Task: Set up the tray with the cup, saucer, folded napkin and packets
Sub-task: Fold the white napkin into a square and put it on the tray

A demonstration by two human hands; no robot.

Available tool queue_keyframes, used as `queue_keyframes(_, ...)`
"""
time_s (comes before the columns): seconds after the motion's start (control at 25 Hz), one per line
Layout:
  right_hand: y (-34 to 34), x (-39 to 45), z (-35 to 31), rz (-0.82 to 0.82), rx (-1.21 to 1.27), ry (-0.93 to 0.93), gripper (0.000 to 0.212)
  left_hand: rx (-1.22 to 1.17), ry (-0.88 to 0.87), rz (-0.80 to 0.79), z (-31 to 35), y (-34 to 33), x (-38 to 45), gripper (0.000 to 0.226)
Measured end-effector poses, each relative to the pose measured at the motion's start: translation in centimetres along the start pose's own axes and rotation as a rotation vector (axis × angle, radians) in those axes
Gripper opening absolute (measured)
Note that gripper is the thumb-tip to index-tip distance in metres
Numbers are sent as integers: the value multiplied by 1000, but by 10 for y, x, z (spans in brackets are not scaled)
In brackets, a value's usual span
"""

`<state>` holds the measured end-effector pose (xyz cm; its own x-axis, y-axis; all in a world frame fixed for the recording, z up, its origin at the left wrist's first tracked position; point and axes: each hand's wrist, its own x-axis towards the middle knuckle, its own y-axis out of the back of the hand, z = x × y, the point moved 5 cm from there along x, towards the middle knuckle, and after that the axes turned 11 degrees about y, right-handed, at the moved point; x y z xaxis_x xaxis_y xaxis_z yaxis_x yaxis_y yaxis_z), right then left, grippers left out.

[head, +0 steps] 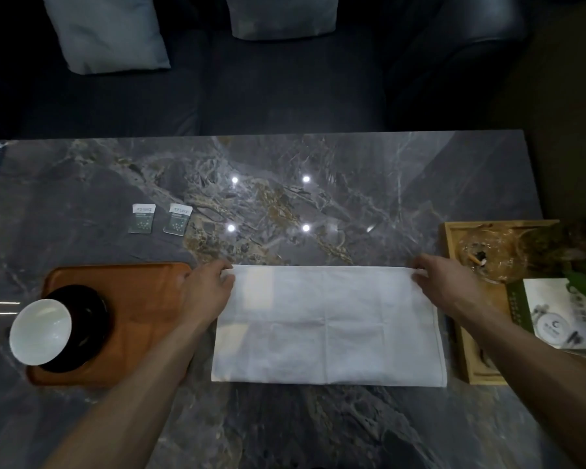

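Both grips are pinched shut on the far corners of one white napkin [329,324]: the left hand [207,292] on the left corner, the right hand [445,282] on the right. From the left, one wooden tray [142,299] carries one white cup [41,331] on one dark saucer [85,328]; two packets [160,218] lie beyond it on the marble table [301,198], well apart from either hand. The napkin's long axis runs left to right between the hands, its near edge flat, so a fold would likely come toward the person. The left hand is nearer the tray.
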<state>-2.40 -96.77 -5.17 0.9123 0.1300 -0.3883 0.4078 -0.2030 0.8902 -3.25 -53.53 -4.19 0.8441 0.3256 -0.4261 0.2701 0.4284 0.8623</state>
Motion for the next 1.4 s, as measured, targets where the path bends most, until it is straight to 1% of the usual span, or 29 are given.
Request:
queue_keyframes(0.12,-2,3,2,-13,0,-21,8,47,21,60,-1,-1,3,12)
queue_keyframes(0.24,-3,4,2,-26,-14,-21,4,51,53,84,-2,-2,5,11)
queue_keyframes(0.48,1,2,-1,-55,-65,-31,12,44,75,91,-2,-3,8,10)
queue_keyframes(0.52,3,-1,-3,-34,-78,-22,14,73,72,98,-1,-3,8,11)
queue_keyframes(0.6,9,-9,-11,70,-136,10,22,177,34,171,2,-1,5,16)
queue_keyframes(0.68,10,-20,-28,201,-241,108,36,254,-44,271,10,-4,-6,27)
queue_keyframes(0.72,7,-25,-42,247,-255,189,41,252,-95,286,19,-10,-14,30)
queue_keyframes(0.8,-10,-34,-74,272,-184,329,45,196,-211,213,41,-34,-38,35)
queue_keyframes(0.84,-22,-38,-90,260,-141,357,46,176,-277,164,54,-51,-54,38)
queue_keyframes(0.96,-58,-49,-128,207,-80,350,51,204,-460,99,83,-101,-101,49)
queue_keyframes(1.0,-70,-54,-136,189,-72,345,52,220,-475,87,86,-113,-112,51)
queue_keyframes(1.16,-104,-74,-142,176,-56,340,50,296,-403,67,77,-141,-131,58)
queue_keyframes(1.28,-118,-83,-134,126,-79,328,53,330,-418,49,69,-149,-132,59)
queue_keyframes(1.4,-121,-86,-123,101,-94,306,55,305,-430,49,65,-153,-128,59)
